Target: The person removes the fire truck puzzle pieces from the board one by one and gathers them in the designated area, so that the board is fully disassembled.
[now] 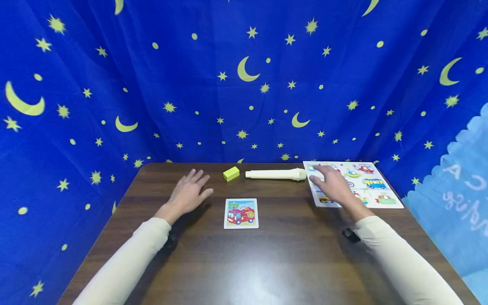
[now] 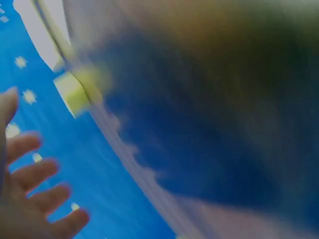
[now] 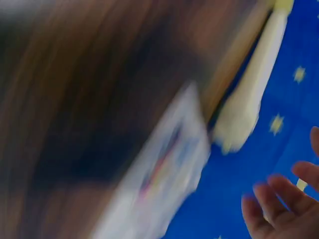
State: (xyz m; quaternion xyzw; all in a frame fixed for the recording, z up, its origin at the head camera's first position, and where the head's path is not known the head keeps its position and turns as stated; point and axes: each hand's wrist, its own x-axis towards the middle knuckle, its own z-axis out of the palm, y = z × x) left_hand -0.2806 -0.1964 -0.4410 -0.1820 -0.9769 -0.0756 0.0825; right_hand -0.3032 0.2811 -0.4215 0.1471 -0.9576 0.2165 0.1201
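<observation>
My left hand (image 1: 188, 192) is over the left part of the table with its fingers spread, holding nothing. To its right lies a yellow block (image 1: 231, 174). My right hand (image 1: 332, 183) overlaps the left side of a white picture board (image 1: 381, 199) printed with vehicles, its fingers loosely extended and nothing in its grasp. Between the hands, a cream-white microphone (image 1: 275, 174) lies on its side, its head close to the board. A square card with a red fire truck (image 1: 241, 214) lies nearer the front. In the left wrist view the fingers (image 2: 42, 174) are spread apart.
The brown wooden table (image 1: 244, 258) ends at a blue curtain (image 1: 198, 55) with yellow moons and stars, which hangs behind and on both sides. A light blue panel with white lettering (image 1: 457, 203) is at the right.
</observation>
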